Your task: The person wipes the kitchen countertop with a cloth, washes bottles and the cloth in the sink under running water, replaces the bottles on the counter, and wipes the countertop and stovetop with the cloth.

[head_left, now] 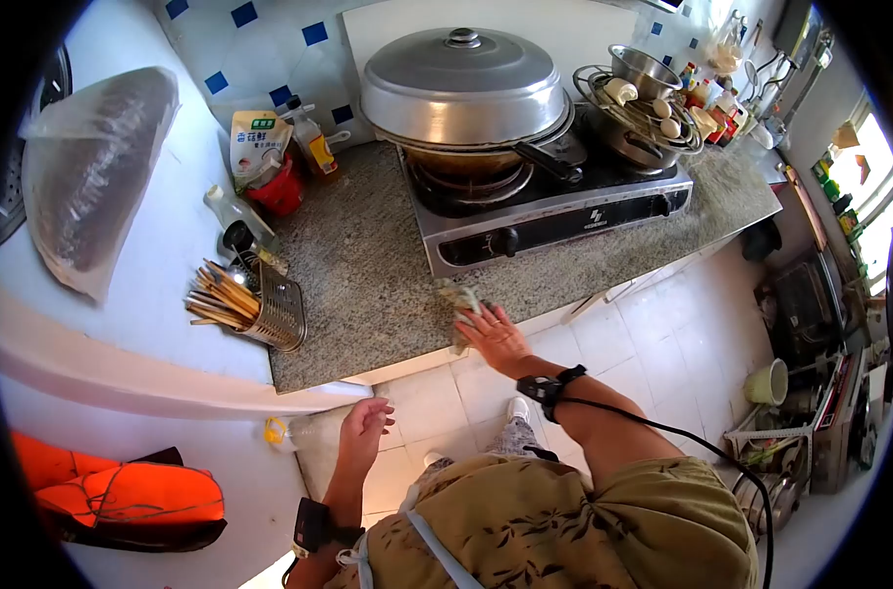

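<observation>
My right hand (pixel 496 339) presses a crumpled, pale cloth (pixel 459 297) onto the front edge of the speckled grey countertop (pixel 368 285), just below the stove. Part of the cloth hangs over the edge. My left hand (pixel 366 429) is in the air in front of the counter, its fingers slightly curled and apart, holding nothing. Above my right hand stands the two-burner gas stove (pixel 554 231), with a large lidded steel pan (pixel 466 93) on its left burner.
Left on the counter are a metal holder (pixel 285 312) of chopsticks, a glass bottle (pixel 236 216), a red container (pixel 278 188) and a sauce bottle (pixel 312 142). A rack with eggs (pixel 669 128) sits over the right burner. An orange item (pixel 132 494) lies lower left.
</observation>
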Demonstrator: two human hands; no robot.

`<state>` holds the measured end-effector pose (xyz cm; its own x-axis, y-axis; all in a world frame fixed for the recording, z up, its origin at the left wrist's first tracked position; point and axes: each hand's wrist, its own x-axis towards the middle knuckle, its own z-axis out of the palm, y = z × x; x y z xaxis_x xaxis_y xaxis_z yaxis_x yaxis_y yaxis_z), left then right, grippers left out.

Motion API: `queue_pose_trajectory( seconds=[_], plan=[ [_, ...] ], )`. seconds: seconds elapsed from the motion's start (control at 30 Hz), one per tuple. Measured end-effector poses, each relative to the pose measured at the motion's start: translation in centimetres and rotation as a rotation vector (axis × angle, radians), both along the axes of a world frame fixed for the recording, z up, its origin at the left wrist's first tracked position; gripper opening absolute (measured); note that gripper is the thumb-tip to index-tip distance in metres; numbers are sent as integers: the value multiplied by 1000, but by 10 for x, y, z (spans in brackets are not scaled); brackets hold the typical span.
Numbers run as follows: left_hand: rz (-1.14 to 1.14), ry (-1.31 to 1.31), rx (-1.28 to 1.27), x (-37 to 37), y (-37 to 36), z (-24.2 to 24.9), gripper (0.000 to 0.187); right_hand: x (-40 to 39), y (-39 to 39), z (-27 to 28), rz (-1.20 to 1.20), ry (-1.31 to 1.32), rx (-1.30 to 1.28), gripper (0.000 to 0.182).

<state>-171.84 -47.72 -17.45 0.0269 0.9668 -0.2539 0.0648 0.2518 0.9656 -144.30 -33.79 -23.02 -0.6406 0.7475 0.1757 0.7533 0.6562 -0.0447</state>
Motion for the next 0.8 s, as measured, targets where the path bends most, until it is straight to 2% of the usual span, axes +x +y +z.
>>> queue_pose_trajectory(
  seconds=[0.17, 0.37, 0.5, 0.57, 0.63, 0.67, 0.7, 0.77, 0.8],
  plan=[
    [-81, -25, -31, 67, 35, 11, 21, 109, 19, 19, -120, -78, -19, 49],
    [-152, 21, -100, 139, 80, 20, 20, 237, 46, 29, -260, -14, -44, 50],
    [-216, 40, -55, 188, 107, 32, 20, 317, 60, 29, -396, -44, 22, 52],
    [-240, 41, -52, 204, 117, 37, 20, 356, 65, 17, -564, -20, 63, 51],
    [-279, 67, -82, 217, 126, 41, 20, 388, 71, 23, -748, 38, 47, 46],
    [-278, 66, -78, 223, 128, 41, 20, 400, 74, 25, -760, 181, 194, 42],
    [-284, 68, -94, 228, 130, 41, 20, 400, 77, 36, -759, 180, 198, 42],
    [-288, 69, -106, 234, 134, 41, 20, 380, 88, 68, -815, 354, 106, 41],
    [-290, 85, -116, 235, 135, 40, 20, 366, 97, 74, -754, 460, 214, 43]
  ],
)
